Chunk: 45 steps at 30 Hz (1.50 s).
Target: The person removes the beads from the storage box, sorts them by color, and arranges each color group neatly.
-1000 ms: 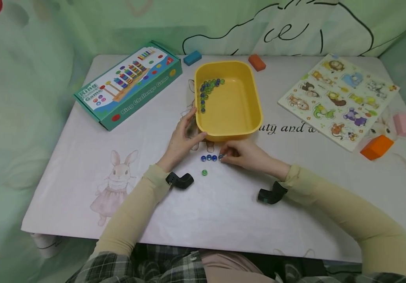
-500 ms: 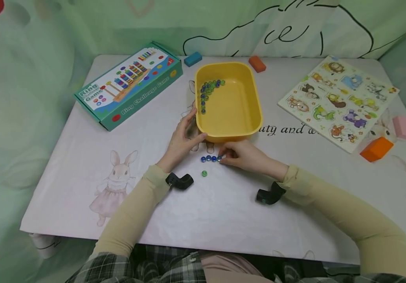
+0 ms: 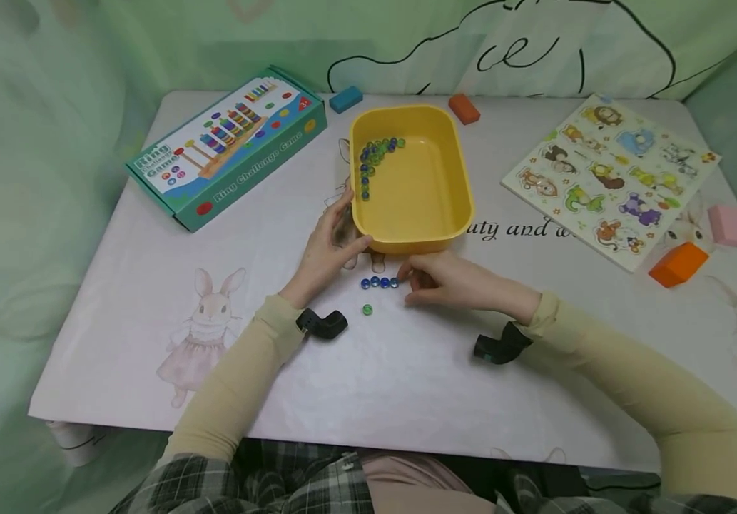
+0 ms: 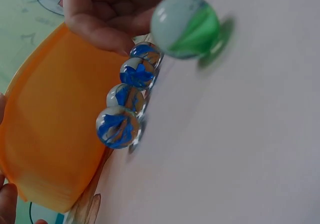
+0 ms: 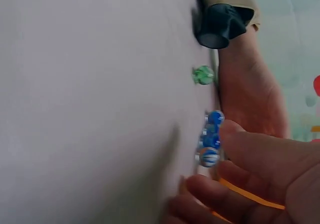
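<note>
A yellow tub (image 3: 464,185) sits mid-table with several blue and green marbles (image 3: 374,153) along its far left wall. My left hand (image 3: 342,228) rests against the tub's near left corner, fingers along the side and thumb on the front. On the table just before the tub lies a short row of blue marbles (image 3: 377,283) (image 4: 126,97) (image 5: 210,139). My right hand (image 3: 407,282) is at the row's right end, its fingers (image 4: 110,18) loosely bent and touching the last marble. A lone green marble (image 3: 367,309) (image 4: 186,26) (image 5: 203,75) lies nearer to me.
A teal ring game box (image 3: 227,146) lies at the back left and an animal puzzle board (image 3: 612,175) at the right. Blue (image 3: 346,98) and orange (image 3: 464,108) blocks lie behind the tub. An orange block (image 3: 678,264) and a pink block (image 3: 726,224) lie far right.
My right hand has let go of the last blue marble at the row's right end and drawn back slightly. The left hand has stayed on the tub.
</note>
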### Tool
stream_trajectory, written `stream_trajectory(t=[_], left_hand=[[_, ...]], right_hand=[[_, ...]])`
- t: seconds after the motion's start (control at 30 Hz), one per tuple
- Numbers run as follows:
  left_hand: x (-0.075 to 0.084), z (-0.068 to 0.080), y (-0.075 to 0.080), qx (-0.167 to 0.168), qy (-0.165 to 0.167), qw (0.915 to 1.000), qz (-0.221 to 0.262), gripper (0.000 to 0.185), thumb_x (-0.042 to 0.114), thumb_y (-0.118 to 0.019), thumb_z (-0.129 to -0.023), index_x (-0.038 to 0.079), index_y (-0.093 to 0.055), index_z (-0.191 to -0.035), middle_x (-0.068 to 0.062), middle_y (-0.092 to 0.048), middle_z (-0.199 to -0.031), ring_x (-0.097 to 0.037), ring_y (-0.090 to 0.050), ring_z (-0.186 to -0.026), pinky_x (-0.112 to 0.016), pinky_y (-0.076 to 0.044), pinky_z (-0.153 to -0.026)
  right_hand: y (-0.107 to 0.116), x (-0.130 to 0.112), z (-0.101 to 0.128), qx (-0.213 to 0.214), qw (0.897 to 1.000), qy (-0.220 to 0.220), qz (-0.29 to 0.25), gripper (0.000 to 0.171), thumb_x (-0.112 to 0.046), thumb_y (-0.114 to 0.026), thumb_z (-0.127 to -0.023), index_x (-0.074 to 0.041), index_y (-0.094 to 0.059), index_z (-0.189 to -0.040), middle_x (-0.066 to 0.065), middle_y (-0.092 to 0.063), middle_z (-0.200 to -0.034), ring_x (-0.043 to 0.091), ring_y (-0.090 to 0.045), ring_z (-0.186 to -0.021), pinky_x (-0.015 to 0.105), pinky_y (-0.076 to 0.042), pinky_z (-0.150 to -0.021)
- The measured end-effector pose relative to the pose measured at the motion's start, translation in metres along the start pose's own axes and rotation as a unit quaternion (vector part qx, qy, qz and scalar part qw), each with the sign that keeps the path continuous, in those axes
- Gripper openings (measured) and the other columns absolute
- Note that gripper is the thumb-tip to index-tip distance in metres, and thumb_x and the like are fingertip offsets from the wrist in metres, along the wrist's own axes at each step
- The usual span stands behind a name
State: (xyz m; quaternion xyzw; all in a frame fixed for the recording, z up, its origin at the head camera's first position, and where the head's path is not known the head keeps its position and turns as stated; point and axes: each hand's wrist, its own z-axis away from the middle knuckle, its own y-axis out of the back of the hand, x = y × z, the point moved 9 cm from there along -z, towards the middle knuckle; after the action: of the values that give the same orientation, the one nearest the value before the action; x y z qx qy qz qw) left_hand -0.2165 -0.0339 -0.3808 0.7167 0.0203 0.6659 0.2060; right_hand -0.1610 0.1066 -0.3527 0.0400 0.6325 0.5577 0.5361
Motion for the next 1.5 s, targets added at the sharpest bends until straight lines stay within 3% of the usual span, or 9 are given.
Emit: stream_trajectory(t=[0.17,0.3,0.5,0.73,0.9,1.07,1.23,1.5], left_hand=[[-0.001,0.000,0.001,0.000,0.002,1.0000,0.000,0.075,0.034,-0.065,-0.085,0.036,-0.021,-0.145,0.023,-0.016,-0.150,-0.008,-0.020,-0.139,-0.037,-0.017,-0.116],[-0.001,-0.001,0.001,-0.002,0.004,1.0000,0.002,0.075,0.035,-0.065,-0.085,0.036,-0.021,-0.145,0.024,-0.015,-0.150,-0.007,-0.018,-0.140,-0.037,-0.016,-0.116],[0.000,-0.001,0.000,-0.004,0.002,1.0000,0.008,0.075,0.033,-0.065,-0.085,0.033,-0.021,-0.146,0.024,-0.015,-0.150,-0.006,-0.017,-0.140,-0.035,-0.015,-0.116],[-0.001,-0.002,0.003,-0.004,0.008,1.0000,0.001,0.075,0.036,-0.065,-0.085,0.036,-0.021,-0.145,0.027,-0.016,-0.148,-0.005,-0.017,-0.139,-0.036,-0.016,-0.116],[0.000,-0.002,0.003,-0.009,0.012,0.9999,0.007,0.075,0.036,-0.065,-0.085,0.035,-0.021,-0.145,0.026,-0.015,-0.149,-0.004,-0.017,-0.139,-0.036,-0.014,-0.116],[0.000,-0.002,-0.001,-0.015,0.010,0.9998,0.009,0.075,0.035,-0.065,-0.085,0.034,-0.021,-0.145,0.022,-0.016,-0.151,-0.005,-0.018,-0.139,-0.035,-0.015,-0.116],[-0.001,-0.003,-0.004,-0.017,0.001,0.9998,0.001,0.074,0.035,-0.065,-0.085,0.035,-0.021,-0.145,0.024,-0.015,-0.150,-0.006,-0.019,-0.139,-0.034,-0.017,-0.116],[0.000,-0.003,0.001,-0.002,-0.005,1.0000,-0.002,0.075,0.031,-0.066,-0.084,0.030,-0.023,-0.146,0.023,-0.018,-0.150,-0.006,-0.021,-0.139,-0.032,-0.017,-0.116]], right_hand=[[0.001,-0.012,0.003,-0.087,0.996,0.009,0.028,0.027,-0.017,-0.070,-0.081,-0.006,-0.063,-0.105,-0.003,-0.058,-0.078,0.010,-0.051,-0.071,0.025,-0.047,-0.067],[0.009,-0.029,0.007,-0.157,0.986,0.045,0.037,0.027,-0.018,-0.069,-0.083,-0.007,-0.063,-0.107,-0.005,-0.061,-0.083,0.010,-0.054,-0.075,0.026,-0.049,-0.069],[0.041,-0.049,-0.002,-0.193,0.978,0.073,0.008,0.026,-0.022,-0.066,-0.086,-0.010,-0.062,-0.108,-0.004,-0.061,-0.088,0.011,-0.055,-0.082,0.027,-0.050,-0.073],[0.078,-0.033,-0.046,-0.196,0.980,0.032,-0.021,0.026,-0.014,-0.061,-0.089,-0.003,-0.059,-0.112,0.005,-0.060,-0.099,0.018,-0.053,-0.089,0.025,-0.049,-0.078],[0.089,-0.008,-0.084,-0.163,0.986,-0.011,-0.029,0.027,-0.013,-0.059,-0.090,-0.001,-0.057,-0.114,0.008,-0.059,-0.098,0.021,-0.053,-0.087,0.025,-0.051,-0.075],[0.087,0.015,-0.112,-0.126,0.991,-0.041,0.002,0.026,-0.017,-0.057,-0.092,-0.004,-0.060,-0.114,0.009,-0.058,-0.096,0.024,-0.054,-0.085,0.027,-0.050,-0.074],[0.081,0.030,-0.129,-0.112,0.990,-0.068,0.053,0.024,-0.017,-0.057,-0.092,-0.009,-0.062,-0.113,0.009,-0.059,-0.097,0.022,-0.053,-0.081,0.027,-0.049,-0.070],[0.069,0.029,-0.147,-0.102,0.986,-0.075,0.107,0.029,-0.017,-0.061,-0.089,-0.008,-0.062,-0.116,0.011,-0.060,-0.099,0.022,-0.052,-0.085,0.028,-0.048,-0.075]])
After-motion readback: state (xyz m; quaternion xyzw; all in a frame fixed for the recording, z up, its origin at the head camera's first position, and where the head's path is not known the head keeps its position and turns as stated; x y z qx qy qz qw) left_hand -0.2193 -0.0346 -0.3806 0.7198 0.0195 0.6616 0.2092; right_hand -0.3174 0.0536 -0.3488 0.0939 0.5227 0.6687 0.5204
